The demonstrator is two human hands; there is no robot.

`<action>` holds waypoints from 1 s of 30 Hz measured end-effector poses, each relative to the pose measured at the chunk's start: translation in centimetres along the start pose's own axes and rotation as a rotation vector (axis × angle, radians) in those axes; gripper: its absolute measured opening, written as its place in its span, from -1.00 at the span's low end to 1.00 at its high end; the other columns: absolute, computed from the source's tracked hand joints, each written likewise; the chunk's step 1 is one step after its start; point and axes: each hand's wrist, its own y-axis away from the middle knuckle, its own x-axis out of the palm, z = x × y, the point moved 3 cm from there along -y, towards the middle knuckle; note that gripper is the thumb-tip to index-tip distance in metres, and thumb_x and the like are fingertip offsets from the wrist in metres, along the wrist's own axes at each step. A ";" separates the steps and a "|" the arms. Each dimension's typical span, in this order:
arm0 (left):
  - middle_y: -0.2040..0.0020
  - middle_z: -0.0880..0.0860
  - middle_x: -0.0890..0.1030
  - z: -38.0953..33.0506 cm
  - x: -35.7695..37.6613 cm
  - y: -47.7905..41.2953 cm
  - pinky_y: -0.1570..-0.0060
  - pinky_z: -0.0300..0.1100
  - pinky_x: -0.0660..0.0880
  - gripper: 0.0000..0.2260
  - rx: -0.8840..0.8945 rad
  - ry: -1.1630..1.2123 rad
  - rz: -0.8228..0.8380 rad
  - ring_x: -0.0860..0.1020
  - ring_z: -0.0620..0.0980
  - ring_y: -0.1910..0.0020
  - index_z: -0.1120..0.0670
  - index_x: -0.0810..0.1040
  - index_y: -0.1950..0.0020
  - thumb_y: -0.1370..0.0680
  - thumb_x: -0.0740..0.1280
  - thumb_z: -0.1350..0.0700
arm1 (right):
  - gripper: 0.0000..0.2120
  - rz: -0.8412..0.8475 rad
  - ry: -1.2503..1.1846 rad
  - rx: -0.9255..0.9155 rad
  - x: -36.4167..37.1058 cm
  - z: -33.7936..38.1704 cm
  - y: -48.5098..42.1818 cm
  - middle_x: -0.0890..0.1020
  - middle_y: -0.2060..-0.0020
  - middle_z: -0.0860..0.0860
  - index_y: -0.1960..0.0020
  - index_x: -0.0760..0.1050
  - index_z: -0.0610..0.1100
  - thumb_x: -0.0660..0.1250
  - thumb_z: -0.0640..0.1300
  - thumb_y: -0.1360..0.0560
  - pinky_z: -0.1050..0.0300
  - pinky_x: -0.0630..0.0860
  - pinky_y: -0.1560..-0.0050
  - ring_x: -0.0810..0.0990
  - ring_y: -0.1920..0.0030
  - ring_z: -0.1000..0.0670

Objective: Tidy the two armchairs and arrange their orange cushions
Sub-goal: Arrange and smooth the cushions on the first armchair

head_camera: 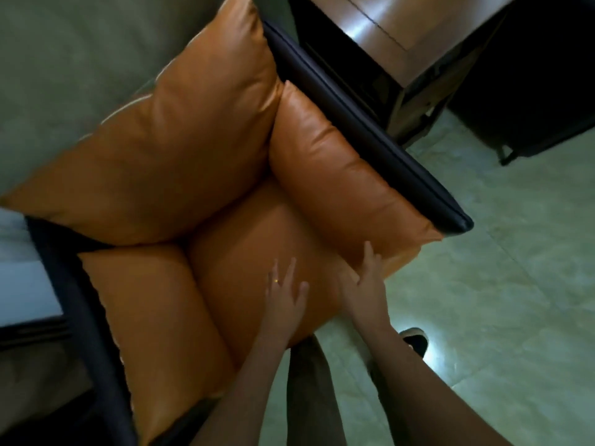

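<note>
Two bare forearms, left hand with small gold ring on one finger, right hand, dark trouser leg, dark shoe with pale rim.

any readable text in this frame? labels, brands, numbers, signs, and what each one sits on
No text, label, brand, number or sign can be read anywhere in this frame.
orange back cushion and seat cushion: plain leather, no tag visible.
dark armrest: plain.
wooden cabinet: glare and blur, nothing legible.
ring on the left hand: too small to show any marking.
</note>
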 end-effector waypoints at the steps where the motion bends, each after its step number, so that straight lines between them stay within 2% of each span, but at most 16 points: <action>1: -0.66 -0.03 -0.08 1.0 0.8 1.2 -0.49 0.18 0.17 -0.45 -0.047 0.013 -0.013 -0.07 0.12 -0.63 -0.28 0.00 -0.60 -0.64 0.10 -0.26 | -0.25 0.083 0.045 -0.033 0.4 -0.2 0.6 -0.01 -0.64 -0.05 -0.63 -0.09 0.11 0.28 -0.03 -0.61 -0.20 0.16 -0.54 0.00 -0.62 -0.13; 3: -0.66 0.02 -0.04 2.9 2.5 3.4 -0.52 0.18 0.13 -0.43 -0.128 0.046 -0.042 -0.05 0.14 -0.63 -0.21 0.01 -0.62 -0.64 0.08 -0.25 | -0.26 0.214 0.118 -0.106 0.8 -0.8 1.6 -0.02 -0.63 -0.03 -0.63 -0.08 0.11 0.27 -0.05 -0.61 -0.19 0.06 -0.57 -0.09 -0.62 -0.09; 6: -0.66 0.04 0.00 5.7 5.7 6.3 -0.53 0.15 0.10 -0.41 -0.247 0.099 -0.048 -0.03 0.13 -0.63 -0.16 0.02 -0.63 -0.64 0.04 -0.28 | -0.28 0.320 0.236 -0.154 1.4 -3.0 2.2 0.01 -0.63 -0.02 -0.64 -0.05 0.06 0.26 -0.03 -0.62 -0.11 0.05 -0.57 -0.09 -0.62 -0.07; 9: -0.66 0.07 -0.02 7.9 9.0 8.3 -0.56 0.12 0.06 -0.43 -0.307 0.176 -0.010 -0.06 0.12 -0.63 -0.14 0.01 -0.64 -0.66 0.06 -0.23 | -0.30 0.371 0.347 -0.129 2.2 -6.3 2.2 0.12 -0.61 -0.09 -0.63 0.02 -0.02 0.28 -0.03 -0.60 -0.18 0.17 -0.55 0.05 -0.61 -0.14; 13: -0.66 0.05 -0.11 10.3 11.9 9.5 -0.57 0.06 -0.02 -0.46 -0.275 0.187 0.004 -0.17 0.08 -0.63 -0.17 -0.03 -0.63 -0.69 0.07 -0.17 | -0.35 0.403 0.466 -0.153 3.5 -10.0 2.8 0.22 -0.58 -0.09 -0.62 0.10 -0.04 0.30 -0.07 -0.60 -0.17 0.30 -0.49 0.30 -0.51 -0.21; 16: -0.66 0.01 -0.14 12.3 12.5 9.4 -0.56 0.05 0.01 -0.47 -0.246 0.190 -0.018 -0.23 0.04 -0.62 -0.20 -0.05 -0.63 -0.69 0.05 -0.17 | -0.38 0.441 0.529 -0.252 5.0 -12.0 2.8 0.28 -0.55 -0.09 -0.60 0.16 -0.07 0.30 -0.14 -0.59 -0.12 0.25 -0.52 0.22 -0.55 -0.15; 19: -0.66 -0.03 -0.11 14.7 12.8 8.1 -0.54 0.06 0.09 -0.47 -0.237 0.144 -0.067 -0.19 0.01 -0.62 -0.18 -0.03 -0.63 -0.68 0.03 -0.20 | -0.38 0.470 0.600 -0.345 6.8 -13.7 1.8 0.26 -0.56 -0.04 -0.61 0.14 -0.05 0.28 -0.15 -0.61 0.01 0.10 -0.57 0.09 -0.60 -0.08; 23: -0.66 -0.06 -0.07 18.7 12.8 5.0 -0.54 0.17 0.15 -0.48 -0.207 0.096 -0.216 -0.15 -0.02 -0.63 -0.14 0.05 -0.63 -0.68 0.04 -0.19 | -0.36 0.469 0.675 -0.499 9.0 -15.3 -1.1 0.25 -0.57 -0.09 -0.61 0.14 -0.07 0.29 -0.18 -0.60 0.16 0.02 -0.50 0.03 -0.61 -0.08; 26: -0.65 -0.12 -0.09 21.1 13.0 2.5 -0.51 0.23 0.18 -0.49 -0.168 0.072 -0.331 -0.18 -0.07 -0.62 -0.13 0.08 -0.63 -0.69 0.07 -0.16 | -0.37 0.403 0.757 -0.649 10.3 -16.7 -4.0 0.25 -0.57 -0.07 -0.60 0.16 -0.08 0.30 -0.18 -0.59 0.17 -0.05 -0.49 0.04 -0.61 -0.07; 29: -0.65 -0.11 -0.17 22.8 14.4 1.3 -0.52 0.12 0.00 -0.45 -0.099 0.004 -0.453 -0.23 -0.06 -0.61 -0.14 0.03 -0.64 -0.68 0.11 -0.17 | -0.41 0.293 0.801 -0.757 11.6 -18.1 -5.9 0.17 -0.60 -0.01 -0.61 0.17 -0.05 0.27 -0.10 -0.62 0.00 -0.05 -0.58 -0.01 -0.62 -0.05; 30: -0.65 -0.07 -0.18 23.2 14.9 1.1 -0.54 0.08 -0.08 -0.43 -0.067 -0.045 -0.491 -0.24 -0.04 -0.61 -0.13 0.00 -0.64 -0.68 0.10 -0.19 | -0.42 0.256 0.836 -0.804 12.0 -18.8 -6.5 0.12 -0.61 0.00 -0.61 0.16 -0.02 0.25 -0.05 -0.63 -0.02 -0.10 -0.58 -0.05 -0.62 -0.05</action>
